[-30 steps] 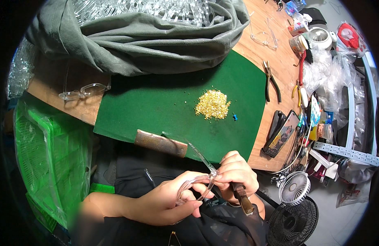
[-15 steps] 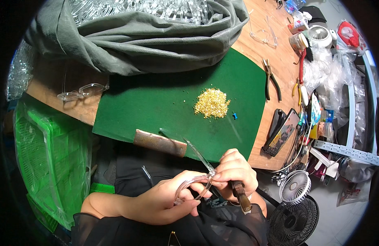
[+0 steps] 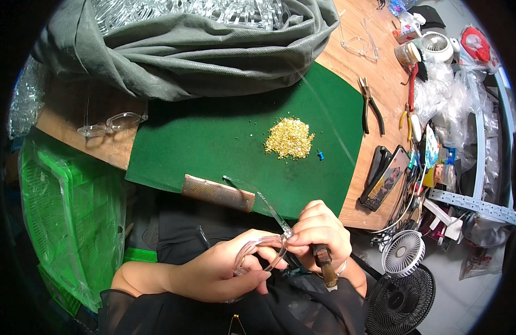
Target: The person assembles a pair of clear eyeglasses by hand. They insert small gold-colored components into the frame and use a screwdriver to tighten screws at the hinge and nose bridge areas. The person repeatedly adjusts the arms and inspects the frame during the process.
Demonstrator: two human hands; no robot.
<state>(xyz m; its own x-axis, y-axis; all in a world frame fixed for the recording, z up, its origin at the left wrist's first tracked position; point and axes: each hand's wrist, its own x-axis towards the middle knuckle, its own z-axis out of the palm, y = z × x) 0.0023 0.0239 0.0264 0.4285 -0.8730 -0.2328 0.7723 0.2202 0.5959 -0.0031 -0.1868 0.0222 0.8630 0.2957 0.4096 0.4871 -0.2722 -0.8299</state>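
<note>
My left hand [image 3: 216, 273] is closed around a clear plastic eyeglass frame [image 3: 282, 254], its thumb and fingers gripping the rims. One clear temple arm [image 3: 273, 210] points up and left from the hinge corner over the green mat. My right hand [image 3: 320, 230] pinches the frame at that corner. A dark tool with a brown, amber-ended handle [image 3: 327, 269] is also wrapped in this hand. The tool's working end is hidden by the fingers. Ahead of both hands, small gold-coloured metal pieces [image 3: 289, 138] lie heaped on the mat, with a blue push pin [image 3: 320, 156] beside them.
A worn rectangular block [image 3: 217, 193] sits along the near edge of the green mat [image 3: 202, 142]. A grey cloth [image 3: 213, 61] holds many clear frames at the back. Pliers [image 3: 371, 106] and a phone [image 3: 383, 178] lie right; a green crate [image 3: 84, 218] stands left.
My hands stay nearly in place, gripping the same frame and tool. The frame and its temple arm have shifted very slightly.
</note>
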